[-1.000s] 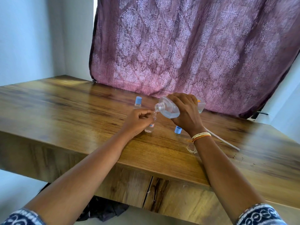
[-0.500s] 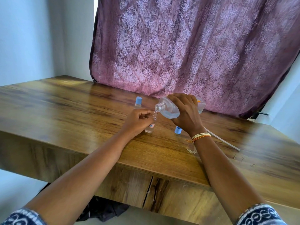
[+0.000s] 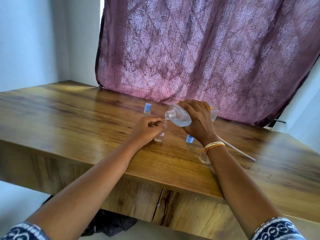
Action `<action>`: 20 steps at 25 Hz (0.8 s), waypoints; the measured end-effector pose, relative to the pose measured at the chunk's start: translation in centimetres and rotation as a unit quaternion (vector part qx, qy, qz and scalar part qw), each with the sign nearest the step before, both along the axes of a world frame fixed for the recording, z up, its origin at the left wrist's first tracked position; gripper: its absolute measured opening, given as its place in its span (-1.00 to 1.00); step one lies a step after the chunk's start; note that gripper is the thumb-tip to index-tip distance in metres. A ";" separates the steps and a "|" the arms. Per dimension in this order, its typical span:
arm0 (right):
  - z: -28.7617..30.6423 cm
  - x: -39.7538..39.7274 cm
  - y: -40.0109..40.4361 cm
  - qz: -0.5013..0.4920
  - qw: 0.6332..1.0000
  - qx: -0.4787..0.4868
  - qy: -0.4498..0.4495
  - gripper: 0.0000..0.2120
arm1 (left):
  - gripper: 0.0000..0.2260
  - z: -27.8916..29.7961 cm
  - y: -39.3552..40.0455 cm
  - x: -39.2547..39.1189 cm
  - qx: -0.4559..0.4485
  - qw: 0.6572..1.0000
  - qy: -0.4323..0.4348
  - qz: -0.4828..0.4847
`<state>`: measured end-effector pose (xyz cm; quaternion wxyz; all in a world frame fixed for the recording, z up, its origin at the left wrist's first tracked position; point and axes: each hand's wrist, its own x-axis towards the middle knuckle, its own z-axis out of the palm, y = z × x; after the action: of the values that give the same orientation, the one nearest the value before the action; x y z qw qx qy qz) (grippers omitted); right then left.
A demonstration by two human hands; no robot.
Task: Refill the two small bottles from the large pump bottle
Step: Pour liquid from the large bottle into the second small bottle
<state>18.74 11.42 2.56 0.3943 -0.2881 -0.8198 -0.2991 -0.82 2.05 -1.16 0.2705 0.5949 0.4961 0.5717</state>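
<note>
The right hand (image 3: pixel 199 122) wraps around the large bottle (image 3: pixel 180 116) and tips it on its side, its open neck down-left above the small open bottle (image 3: pixel 160 135). The left hand (image 3: pixel 147 129) pinches this small bottle near its top, probably at the neck, as it stands on the table (image 3: pixel 69 118). A second small capped bottle (image 3: pixel 147 110) stands behind; a loose blue cap (image 3: pixel 189 138) lies near the right wrist.

The curtain (image 3: pixel 199 54) is mauve-purple with a paler damask motif; the worktop (image 3: pixel 69 118) is warm brown wood grain with darker streaks; the cap (image 3: pixel 189 138) lying loose and the capped small bottle (image 3: pixel 147 110) show light blue; the large bottle (image 3: pixel 180 115) is clear; wrist threads (image 3: pixel 213 146) are cream and orange; sleeves (image 3: pixel 277 230) are navy with white print; the wall (image 3: pixel 34 40) is pale blue.
</note>
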 end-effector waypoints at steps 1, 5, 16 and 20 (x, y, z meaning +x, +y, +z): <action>0.0 0.0 0.0 0.001 1.000 0.001 0.001 -0.57 | -0.75 -0.1 0.1 -0.1 -0.002 1.000 0.000 0.000; 0.0 0.0 0.0 0.001 1.000 0.001 0.000 -0.57 | -0.79 -0.1 0.1 -0.1 -0.002 1.000 0.005 0.000; 0.1 0.0 -0.1 0.000 1.000 -0.006 -0.001 -0.57 | -0.81 0.3 -0.4 0.1 0.006 1.000 -0.001 -0.005; 0.0 -0.1 -0.2 0.001 1.000 -0.017 0.002 -0.56 | -0.82 0.2 -0.2 0.0 0.007 1.000 0.003 -0.004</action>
<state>18.65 11.24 2.61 0.3915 -0.2945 -0.8243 -0.2838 -0.84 1.85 -0.92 0.2668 0.6003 0.4905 0.5726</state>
